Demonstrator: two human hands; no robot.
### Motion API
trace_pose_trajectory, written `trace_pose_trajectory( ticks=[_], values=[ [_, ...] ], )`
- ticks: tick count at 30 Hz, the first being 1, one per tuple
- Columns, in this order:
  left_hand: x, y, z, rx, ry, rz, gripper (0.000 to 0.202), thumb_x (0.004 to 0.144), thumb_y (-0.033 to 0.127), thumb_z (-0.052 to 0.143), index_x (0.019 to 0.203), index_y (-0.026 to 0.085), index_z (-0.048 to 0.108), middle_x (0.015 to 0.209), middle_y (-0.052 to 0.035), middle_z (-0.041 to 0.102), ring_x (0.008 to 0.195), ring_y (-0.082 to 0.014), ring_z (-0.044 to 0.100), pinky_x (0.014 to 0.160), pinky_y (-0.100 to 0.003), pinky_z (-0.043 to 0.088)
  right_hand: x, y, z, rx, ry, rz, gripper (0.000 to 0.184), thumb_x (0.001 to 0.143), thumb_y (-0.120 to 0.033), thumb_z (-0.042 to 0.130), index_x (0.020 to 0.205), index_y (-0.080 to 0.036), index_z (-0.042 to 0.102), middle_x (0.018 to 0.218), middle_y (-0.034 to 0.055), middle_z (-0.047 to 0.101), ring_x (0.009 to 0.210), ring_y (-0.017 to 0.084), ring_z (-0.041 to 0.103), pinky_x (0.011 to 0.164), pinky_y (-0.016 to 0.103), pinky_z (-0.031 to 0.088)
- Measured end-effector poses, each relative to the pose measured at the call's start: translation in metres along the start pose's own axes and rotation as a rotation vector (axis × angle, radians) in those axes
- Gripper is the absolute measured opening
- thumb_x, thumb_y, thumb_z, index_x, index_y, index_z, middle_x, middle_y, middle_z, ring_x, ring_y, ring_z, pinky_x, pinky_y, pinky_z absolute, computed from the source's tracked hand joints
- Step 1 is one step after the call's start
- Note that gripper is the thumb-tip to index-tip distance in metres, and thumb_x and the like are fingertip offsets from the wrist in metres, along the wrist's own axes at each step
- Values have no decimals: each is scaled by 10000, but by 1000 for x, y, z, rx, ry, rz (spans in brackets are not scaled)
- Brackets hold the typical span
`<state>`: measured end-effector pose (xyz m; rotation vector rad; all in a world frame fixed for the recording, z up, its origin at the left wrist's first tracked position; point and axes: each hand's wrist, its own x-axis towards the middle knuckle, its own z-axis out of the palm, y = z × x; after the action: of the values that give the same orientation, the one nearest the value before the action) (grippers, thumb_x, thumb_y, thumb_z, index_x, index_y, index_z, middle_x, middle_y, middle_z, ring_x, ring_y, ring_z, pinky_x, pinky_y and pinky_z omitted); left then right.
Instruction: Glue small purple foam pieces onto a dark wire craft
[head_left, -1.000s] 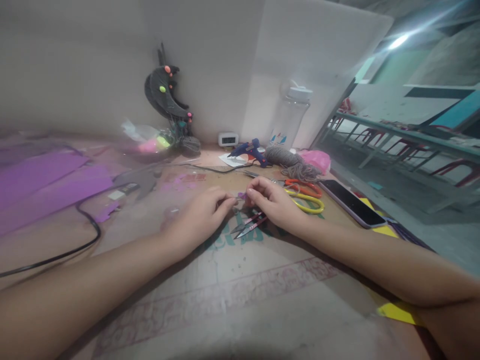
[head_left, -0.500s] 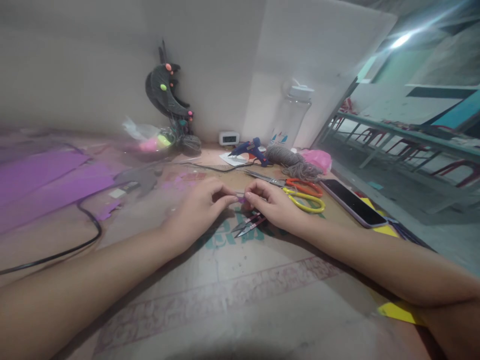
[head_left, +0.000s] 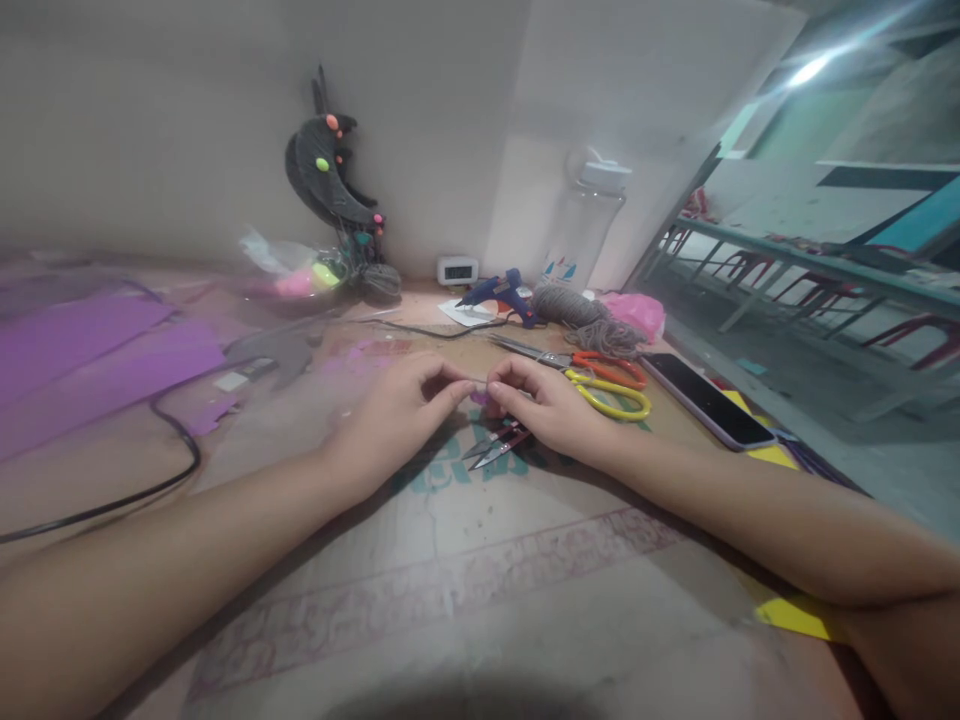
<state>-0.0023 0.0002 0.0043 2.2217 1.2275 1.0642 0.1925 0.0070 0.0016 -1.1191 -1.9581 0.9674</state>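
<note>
My left hand (head_left: 401, 410) and my right hand (head_left: 544, 405) meet at the middle of the table, fingertips pinched together on a tiny purple piece (head_left: 480, 397). A thin wire or thread seems to run between the fingertips. Small thread snips (head_left: 496, 446) lie on the table just below my right hand, partly under it. Both forearms rest on the tabletop.
Orange and yellow scissors (head_left: 604, 382), a phone (head_left: 705, 400), grey yarn (head_left: 589, 318), a blue glue gun (head_left: 501, 292), a water bottle (head_left: 585, 225) and a small clock (head_left: 457, 270) sit at the back right. Purple foam sheets (head_left: 90, 350) and a black cable (head_left: 165, 440) lie left. A dark moon-shaped ornament (head_left: 330, 185) stands by the wall.
The two hands have drawn closer until the fingertips meet on the purple piece. The view has shifted slightly.
</note>
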Motion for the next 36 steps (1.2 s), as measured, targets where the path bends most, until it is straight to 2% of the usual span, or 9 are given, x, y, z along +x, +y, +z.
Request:
trace_pose_trajectory(
  ticks=[7,16,28,36],
  values=[
    [0,-2,0,-89,-30,-100,224,885,378,538,863,197,668,801,-3,704,733,-165,626,661,-261,455,-1,2,0,44,31,1,130,903,-318,513,863,-195,495,700,-21,596,644,120,590,614,253,485],
    [-1,4,1,-79,-83,-93,297,902,399,480,808,187,666,747,-3,683,707,-169,611,629,-260,433,1,5,-3,-10,81,-102,132,909,-285,503,827,-182,508,706,-16,594,654,109,565,621,238,458],
    [-3,2,3,-71,-99,-58,291,910,371,471,799,196,676,739,-2,689,691,-168,611,618,-263,439,0,3,-3,26,62,-83,131,912,-296,503,837,-189,500,707,-15,593,654,113,574,618,236,463],
    [-2,3,2,-95,-103,-34,236,897,319,492,896,212,702,824,0,722,752,-170,634,670,-263,465,-1,4,-2,62,30,-87,196,937,-362,476,849,-190,505,713,-14,590,655,112,578,635,241,479]
  ],
)
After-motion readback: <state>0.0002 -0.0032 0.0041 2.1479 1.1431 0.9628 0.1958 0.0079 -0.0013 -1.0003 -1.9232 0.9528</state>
